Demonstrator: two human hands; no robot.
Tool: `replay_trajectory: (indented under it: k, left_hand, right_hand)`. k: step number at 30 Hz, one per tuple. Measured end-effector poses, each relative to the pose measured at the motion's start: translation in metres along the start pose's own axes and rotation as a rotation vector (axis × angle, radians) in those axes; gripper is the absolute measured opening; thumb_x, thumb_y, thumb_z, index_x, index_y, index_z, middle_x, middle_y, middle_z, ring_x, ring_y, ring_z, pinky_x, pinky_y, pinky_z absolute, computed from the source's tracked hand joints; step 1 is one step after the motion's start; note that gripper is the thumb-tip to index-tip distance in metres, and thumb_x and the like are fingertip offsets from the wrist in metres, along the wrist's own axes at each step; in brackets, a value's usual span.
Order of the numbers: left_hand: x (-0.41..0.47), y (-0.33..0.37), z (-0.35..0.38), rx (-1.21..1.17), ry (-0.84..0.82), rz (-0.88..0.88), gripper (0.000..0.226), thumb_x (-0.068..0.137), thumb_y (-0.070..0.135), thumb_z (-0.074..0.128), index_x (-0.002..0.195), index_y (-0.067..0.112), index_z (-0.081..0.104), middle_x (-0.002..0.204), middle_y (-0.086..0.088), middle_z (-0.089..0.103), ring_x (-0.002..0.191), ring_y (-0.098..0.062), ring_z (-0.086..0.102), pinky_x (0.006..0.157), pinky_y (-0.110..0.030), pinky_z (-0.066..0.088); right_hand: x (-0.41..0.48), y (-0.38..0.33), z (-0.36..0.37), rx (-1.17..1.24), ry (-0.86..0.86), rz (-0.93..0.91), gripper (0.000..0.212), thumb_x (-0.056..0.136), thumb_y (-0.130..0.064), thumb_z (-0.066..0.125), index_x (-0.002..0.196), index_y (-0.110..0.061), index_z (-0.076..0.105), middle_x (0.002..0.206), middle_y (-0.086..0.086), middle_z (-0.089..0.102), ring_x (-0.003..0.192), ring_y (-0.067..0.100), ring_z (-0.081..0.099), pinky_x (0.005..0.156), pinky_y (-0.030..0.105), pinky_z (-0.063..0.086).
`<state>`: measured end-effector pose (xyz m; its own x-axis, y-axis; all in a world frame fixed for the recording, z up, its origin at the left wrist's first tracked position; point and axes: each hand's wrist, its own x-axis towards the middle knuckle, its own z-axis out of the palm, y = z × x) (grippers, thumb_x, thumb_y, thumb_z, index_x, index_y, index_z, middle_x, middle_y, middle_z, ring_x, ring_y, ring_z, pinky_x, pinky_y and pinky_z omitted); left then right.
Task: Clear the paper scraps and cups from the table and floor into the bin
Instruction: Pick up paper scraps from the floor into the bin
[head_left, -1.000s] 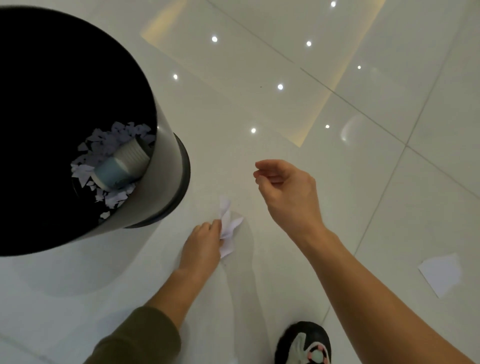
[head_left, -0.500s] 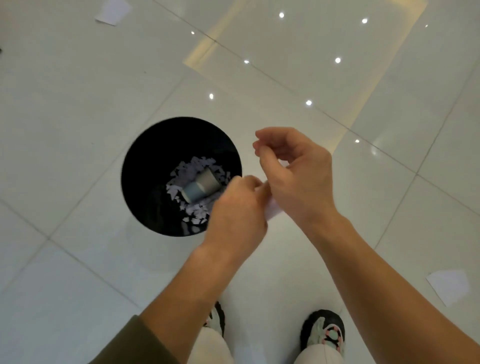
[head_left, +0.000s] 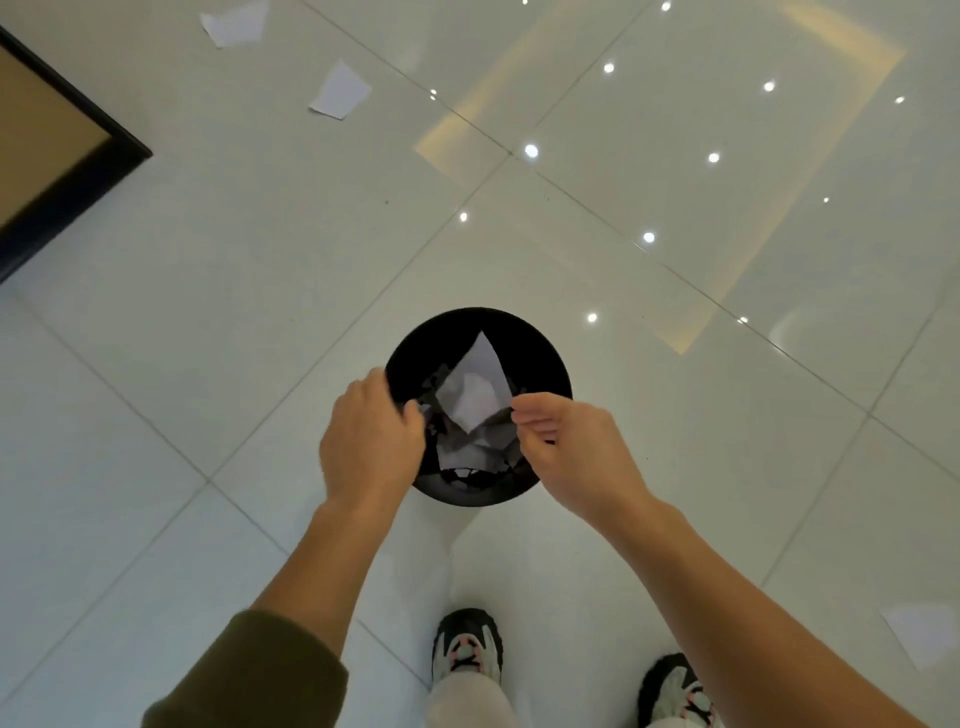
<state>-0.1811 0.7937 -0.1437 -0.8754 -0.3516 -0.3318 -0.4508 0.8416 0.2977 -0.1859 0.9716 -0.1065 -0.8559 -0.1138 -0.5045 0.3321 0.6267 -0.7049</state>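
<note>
I look straight down into the round black bin (head_left: 545, 364) on the floor. A white paper scrap (head_left: 475, 387) hangs over its opening, between my hands. My right hand (head_left: 566, 441) has thumb and forefinger together at the scrap's right corner. My left hand (head_left: 371, 431) is at the bin's left rim, back upward, fingers loosely curled, a little apart from the scrap's left corner. Greyish paper pieces (head_left: 470, 452) lie lower inside the bin. No cup shows in the bin.
More scraps lie on the glossy tiled floor: two at the far left (head_left: 340, 91) (head_left: 234, 23) and one at the near right (head_left: 922, 636). A dark-edged table corner (head_left: 78, 171) juts in at upper left. My shoes (head_left: 467, 649) stand just behind the bin.
I rose from the floor with the scrap picked up beside the bin. Both hands brought it over the opening, then moved apart; the left hand has come off it.
</note>
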Motion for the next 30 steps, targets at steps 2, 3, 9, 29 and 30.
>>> replay_trajectory:
  k: [2, 3, 9, 29, 30]
  left_hand:
    - [-0.003, -0.017, 0.002, 0.011, -0.186, -0.273, 0.058, 0.094, 0.047, 0.041, 0.131, 0.002, 0.038, 0.127, -0.017, 0.050, 0.109, -0.034, 0.052, 0.078, -0.039, 0.042]
    - [-0.003, -0.026, 0.009, -0.007, -0.326, -0.347, 0.059, 0.093, 0.052, 0.038, 0.124, 0.002, 0.044, 0.122, -0.019, 0.053, 0.102, -0.034, 0.055, 0.074, -0.037, 0.042]
    - [-0.003, -0.030, 0.028, -0.455, -0.450, -0.384, 0.021, 0.091, 0.005, 0.042, 0.087, -0.002, 0.062, 0.077, -0.020, 0.068, 0.054, -0.019, 0.052, 0.051, -0.026, 0.041]
    - [-0.095, 0.219, 0.031, -0.386, -0.585, 0.168, 0.028, 0.091, 0.007, 0.045, 0.074, 0.000, 0.065, 0.054, -0.008, 0.065, 0.045, -0.019, 0.049, 0.046, -0.027, 0.040]
    - [-0.103, 0.237, 0.041, -0.382, -0.608, 0.183, 0.028, 0.091, 0.007, 0.045, 0.074, 0.000, 0.065, 0.054, -0.008, 0.065, 0.047, -0.020, 0.050, 0.047, -0.028, 0.040]
  right_hand:
    - [0.001, -0.005, 0.004, -0.003, 0.001, -0.004, 0.032, 0.090, -0.009, 0.051, 0.119, -0.016, 0.062, 0.111, -0.004, 0.066, 0.095, 0.002, 0.058, 0.089, 0.013, 0.045]
    - [0.003, -0.007, 0.005, -0.002, 0.001, -0.007, 0.032, 0.090, -0.009, 0.051, 0.119, -0.016, 0.062, 0.111, -0.004, 0.066, 0.095, 0.003, 0.059, 0.090, 0.015, 0.045]
    - [0.005, -0.005, 0.000, -0.004, 0.009, 0.004, 0.032, 0.090, -0.009, 0.049, 0.118, -0.017, 0.063, 0.112, -0.006, 0.066, 0.101, 0.006, 0.061, 0.093, 0.018, 0.046]
    - [-0.095, 0.110, -0.197, 0.221, 0.448, 0.208, 0.027, 0.090, -0.016, 0.056, 0.116, -0.017, 0.064, 0.103, -0.005, 0.069, 0.090, 0.004, 0.061, 0.086, 0.015, 0.047]
    - [-0.102, 0.125, -0.211, 0.237, 0.483, 0.219, 0.026, 0.090, -0.017, 0.057, 0.115, -0.016, 0.065, 0.102, -0.004, 0.069, 0.087, 0.003, 0.061, 0.085, 0.014, 0.047]
